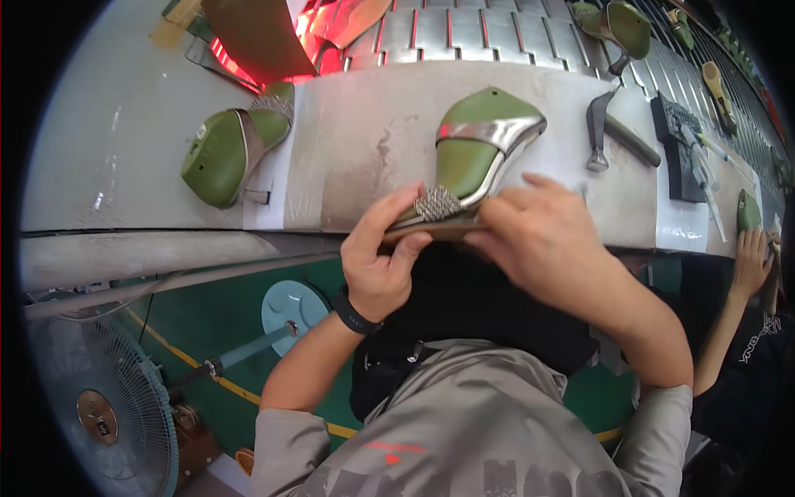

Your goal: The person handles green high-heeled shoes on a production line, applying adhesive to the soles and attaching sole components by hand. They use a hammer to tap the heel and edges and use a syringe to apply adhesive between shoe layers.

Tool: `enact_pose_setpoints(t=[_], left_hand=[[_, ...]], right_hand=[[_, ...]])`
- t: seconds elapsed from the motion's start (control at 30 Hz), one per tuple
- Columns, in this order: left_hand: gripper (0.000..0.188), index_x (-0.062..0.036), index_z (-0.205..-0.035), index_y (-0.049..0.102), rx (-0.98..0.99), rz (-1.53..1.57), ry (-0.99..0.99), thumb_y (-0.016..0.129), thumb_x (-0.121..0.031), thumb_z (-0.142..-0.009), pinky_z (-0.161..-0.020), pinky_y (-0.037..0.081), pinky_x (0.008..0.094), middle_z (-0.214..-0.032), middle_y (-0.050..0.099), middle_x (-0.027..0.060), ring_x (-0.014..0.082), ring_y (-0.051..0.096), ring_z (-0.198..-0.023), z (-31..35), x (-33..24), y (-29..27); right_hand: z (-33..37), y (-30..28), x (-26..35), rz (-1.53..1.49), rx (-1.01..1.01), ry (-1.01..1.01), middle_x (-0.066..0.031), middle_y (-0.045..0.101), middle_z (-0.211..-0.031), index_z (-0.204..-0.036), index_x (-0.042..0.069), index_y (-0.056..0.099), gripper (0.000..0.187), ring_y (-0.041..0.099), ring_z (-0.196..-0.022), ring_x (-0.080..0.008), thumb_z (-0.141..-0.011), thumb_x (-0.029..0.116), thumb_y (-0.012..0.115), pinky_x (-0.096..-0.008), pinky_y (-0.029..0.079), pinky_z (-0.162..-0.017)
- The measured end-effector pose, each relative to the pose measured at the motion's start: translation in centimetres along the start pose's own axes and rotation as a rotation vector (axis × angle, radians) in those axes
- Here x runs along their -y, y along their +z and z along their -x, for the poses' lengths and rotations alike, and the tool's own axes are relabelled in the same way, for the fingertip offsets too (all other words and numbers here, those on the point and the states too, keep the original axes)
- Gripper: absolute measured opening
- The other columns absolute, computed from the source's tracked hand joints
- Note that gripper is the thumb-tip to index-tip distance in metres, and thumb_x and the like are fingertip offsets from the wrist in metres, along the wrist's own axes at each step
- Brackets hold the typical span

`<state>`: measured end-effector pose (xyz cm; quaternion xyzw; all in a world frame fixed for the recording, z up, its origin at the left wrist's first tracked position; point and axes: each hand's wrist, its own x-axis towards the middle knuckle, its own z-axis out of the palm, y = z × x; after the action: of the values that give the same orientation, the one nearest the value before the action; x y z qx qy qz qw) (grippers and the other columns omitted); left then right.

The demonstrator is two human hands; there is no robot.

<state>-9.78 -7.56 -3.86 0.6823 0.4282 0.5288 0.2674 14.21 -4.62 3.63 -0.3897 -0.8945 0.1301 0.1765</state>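
Observation:
A green shoe last [468, 166] with a shiny metal band and edging lies at the front edge of the bench. Its end nearest me is wrapped in a textured silvery cover [437, 204]. Along that end runs a thin brown flat piece [447, 231]. My left hand [377, 253] is closed around the left side of this end, thumb against the brown piece. On the other side, the curled fingers of my right hand [546, 236] pinch the brown piece's right end; their tips are partly hidden.
Another green last [222, 157] lies at left, near a red-glowing heater [319, 29]. A hammer [629, 137], black block [679, 145] and brushes [704, 174] lie right. Behind runs a slatted metal conveyor [464, 33]. A co-worker's hand [752, 258] holds a green piece at far right.

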Motion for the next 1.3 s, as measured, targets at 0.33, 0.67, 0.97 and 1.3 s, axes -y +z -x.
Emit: enact_pose_setpoints(t=[0.33,0.67,0.97,1.3], left_hand=[[0.04,-0.0005,-0.126,0.074,0.173,-0.068,0.223,0.08,0.003,-0.087,-0.099,0.059,0.0387,-0.136,0.07,0.0205,0.0335,0.072,-0.12,-2.8,-0.1,-0.1],[0.038,-0.0031,-0.122,0.077,0.196,-0.234,0.286,0.082,0.004,-0.085,-0.089,0.059,0.0363,-0.124,0.072,0.0188,0.0289,0.073,-0.103,-3.7,-1.1,0.8],[0.037,-0.0063,-0.11,0.08,0.158,-0.361,0.483,0.086,0.004,-0.075,-0.077,0.062,0.0384,-0.112,0.073,0.0156,0.0307,0.072,-0.092,-4.7,-1.4,1.5],[0.016,-0.0005,-0.097,0.074,0.229,-0.15,-0.195,0.079,0.006,-0.083,-0.085,0.056,0.0299,-0.112,0.069,0.0115,0.0169,0.069,-0.098,-6.1,-5.9,1.5]], right_hand=[[0.5,0.6,-1.8,-0.059,-0.231,0.003,-0.0188,0.063,-0.145,-0.084,0.002,0.065,0.024,0.069,-0.075,-0.0299,-0.075,0.007,0.087,-0.0399,0.055,-0.065],[0.5,0.4,-2.3,0.006,-0.198,-0.052,-0.0202,0.067,-0.139,-0.088,0.002,0.067,0.024,0.072,-0.077,-0.0326,-0.075,0.009,0.086,-0.0415,0.058,-0.068],[0.0,0.4,-2.5,-0.006,-0.219,-0.065,-0.0218,0.069,-0.136,-0.086,0.002,0.067,0.024,0.072,-0.078,-0.0333,-0.075,0.01,0.086,-0.0403,0.058,-0.07],[0.3,-0.8,-5.4,-0.057,-0.171,-0.079,-0.016,0.064,-0.145,-0.079,0.002,0.062,0.026,0.071,-0.083,-0.0343,-0.075,0.012,0.086,-0.0422,0.058,-0.074]])
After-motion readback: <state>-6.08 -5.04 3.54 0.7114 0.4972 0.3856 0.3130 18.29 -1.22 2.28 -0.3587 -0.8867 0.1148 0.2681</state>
